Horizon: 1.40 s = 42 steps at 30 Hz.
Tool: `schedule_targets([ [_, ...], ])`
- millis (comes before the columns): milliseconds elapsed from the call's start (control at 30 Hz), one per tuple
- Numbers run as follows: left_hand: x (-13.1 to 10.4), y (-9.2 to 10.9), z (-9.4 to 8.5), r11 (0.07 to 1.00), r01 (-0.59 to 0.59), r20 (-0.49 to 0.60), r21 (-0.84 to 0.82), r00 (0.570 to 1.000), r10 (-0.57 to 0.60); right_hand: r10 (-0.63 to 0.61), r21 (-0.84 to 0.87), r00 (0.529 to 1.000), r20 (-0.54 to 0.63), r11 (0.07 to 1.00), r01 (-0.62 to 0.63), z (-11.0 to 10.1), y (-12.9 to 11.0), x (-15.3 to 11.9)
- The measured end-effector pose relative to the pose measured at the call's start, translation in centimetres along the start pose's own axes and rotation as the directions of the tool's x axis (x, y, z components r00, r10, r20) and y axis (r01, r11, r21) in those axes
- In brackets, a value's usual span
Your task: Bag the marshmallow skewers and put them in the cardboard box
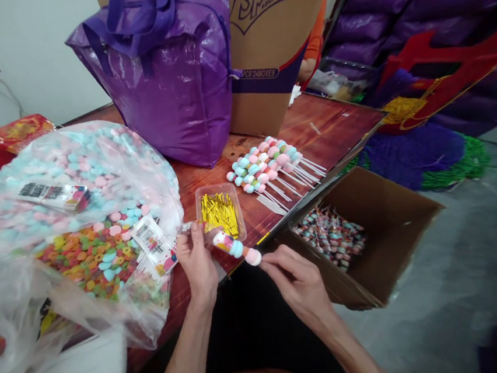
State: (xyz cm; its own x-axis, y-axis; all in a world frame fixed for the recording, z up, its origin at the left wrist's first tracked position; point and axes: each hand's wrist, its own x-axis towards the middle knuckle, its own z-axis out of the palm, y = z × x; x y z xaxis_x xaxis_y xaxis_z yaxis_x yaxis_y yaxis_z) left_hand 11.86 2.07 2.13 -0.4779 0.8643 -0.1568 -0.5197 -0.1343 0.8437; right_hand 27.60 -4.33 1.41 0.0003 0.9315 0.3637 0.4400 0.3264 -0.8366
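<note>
My left hand (pixel 200 267) pinches the end of a small clear printed wrapper (pixel 222 240). The wrapper covers the upper part of a candy skewer (pixel 252 256) with pink, white and blue pieces. My right hand (pixel 294 276) has its fingers closed at the skewer's lower end, where the stick is mostly hidden. Just beyond the skewer, a clear tub (pixel 239 211) holds gold twist ties (pixel 219 213). Further back lies a pile of candy skewers (pixel 264 164), their white sticks toward the table edge. Left of my left hand is a stack of printed wrappers (pixel 154 242).
A big plastic bag of loose candy (pixel 85 184) covers the table's left side. Behind stand a purple bag (pixel 168 83) and a tall carton (pixel 262 106), with a person's orange sleeve (pixel 316 36) beyond. Below the right edge, an open carton (pixel 393 225) holds wrapped skewers (pixel 330 234).
</note>
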Motion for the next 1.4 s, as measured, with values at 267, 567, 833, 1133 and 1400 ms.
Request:
schedule_targets([
  [267, 0.2, 0.8, -0.6, 0.995, 0.092, 0.066, 0.028, 0.993, -0.093, -0.079, -0.073, 0.996, -0.034, 0.994, 0.076, -0.7, -0.2, 0.3],
  [567, -1.8, 0.2, -0.7, 0.981, 0.139, 0.192, 0.136, 0.968, -0.164, -0.108, -0.181, 0.994, -0.025, 0.978, 0.102, 0.2, -0.4, -0.3],
  [833, -1.6, 0.5, -0.8, 0.954, 0.299, 0.265, 0.033, 0.918, -0.297, 0.109, 0.017, 0.977, 0.181, 0.993, -0.114, -0.4, -0.8, 0.0],
  [1133, -2.4, 0.0, -0.7, 0.946, 0.321, 0.264, 0.040, 0.910, -0.320, 0.360, 0.213, 0.828, 0.430, 0.851, -0.481, -0.6, -1.6, 0.5],
  [1400, -2.1, -0.3, -1.0, 0.928, 0.366, 0.263, -0.064, 0.904, -0.338, 0.491, 0.410, 0.721, 0.488, 0.601, -0.686, 0.5, -0.4, -0.6],
])
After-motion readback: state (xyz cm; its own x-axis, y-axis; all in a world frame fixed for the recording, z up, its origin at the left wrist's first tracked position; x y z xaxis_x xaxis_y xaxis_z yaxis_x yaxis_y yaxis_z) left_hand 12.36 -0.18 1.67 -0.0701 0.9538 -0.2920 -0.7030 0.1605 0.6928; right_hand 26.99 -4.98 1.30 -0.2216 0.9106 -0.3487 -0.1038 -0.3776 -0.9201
